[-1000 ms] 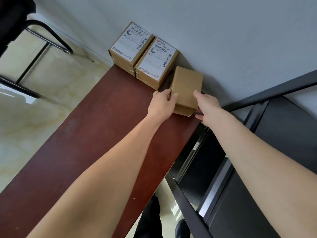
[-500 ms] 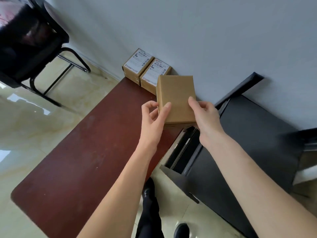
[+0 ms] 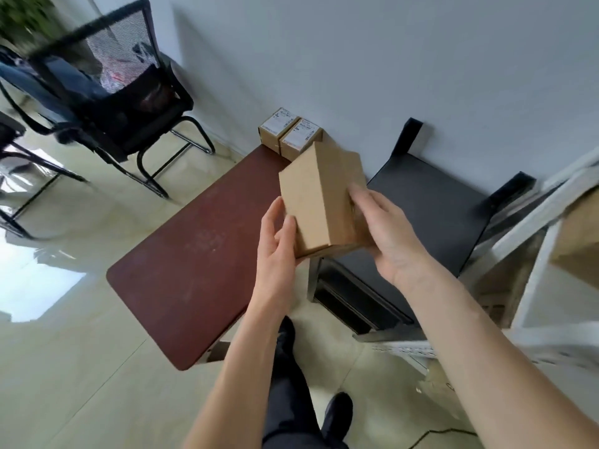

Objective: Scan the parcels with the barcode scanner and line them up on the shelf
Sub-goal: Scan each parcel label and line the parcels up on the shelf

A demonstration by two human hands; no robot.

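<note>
Both hands, left hand (image 3: 278,244) and right hand (image 3: 385,231), clasp a plain brown cardboard parcel (image 3: 319,202).
No label faces up; the loose fingertip hold could let it slip.

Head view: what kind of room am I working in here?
Probably an office or small stockroom used for parcel handling. A mesh office chair stands on a glossy tiled floor, labelled parcels sit on a dark red table against the wall, and pale metal shelving stands at the right.

Labels on two parcels (image 3: 291,132) too blurred to read
</note>
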